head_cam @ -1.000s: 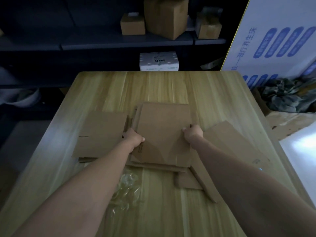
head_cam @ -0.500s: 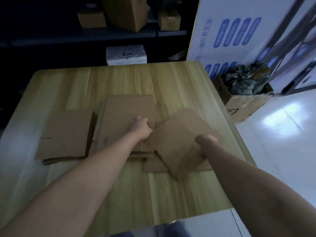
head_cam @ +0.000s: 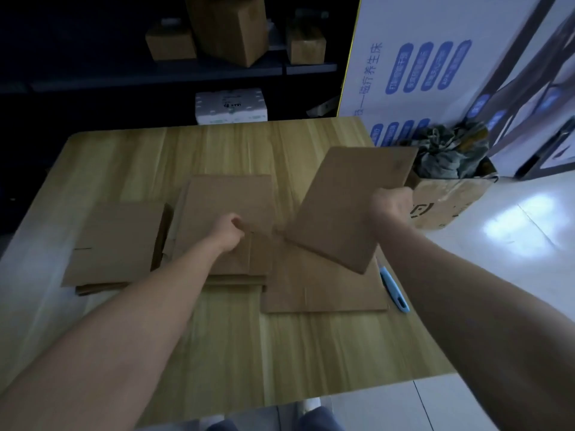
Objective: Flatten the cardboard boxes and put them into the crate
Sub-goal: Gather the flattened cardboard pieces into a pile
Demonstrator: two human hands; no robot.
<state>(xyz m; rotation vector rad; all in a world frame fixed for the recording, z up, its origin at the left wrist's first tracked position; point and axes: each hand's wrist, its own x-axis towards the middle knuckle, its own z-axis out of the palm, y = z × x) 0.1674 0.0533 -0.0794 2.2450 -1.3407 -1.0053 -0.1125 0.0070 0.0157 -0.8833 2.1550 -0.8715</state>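
My right hand grips the right edge of a flattened cardboard box and holds it tilted in the air above the table's right side. My left hand rests with curled fingers on the middle stack of flattened boxes; whether it pinches the top sheet is hidden. Another flattened box lies under the lifted one, and one more stack lies at the left. An open cardboard crate holding dark crumpled material stands on the floor beyond the table's right edge.
A blue utility knife lies on the wooden table beside the right flat box. Dark shelves behind carry several closed cardboard boxes and a white pack. A large white printed panel stands at the right.
My right hand has lifted the right flattened box off the table and swung it up toward the right; a flat box and the knife beneath now show. The left hand stayed on the middle stack.
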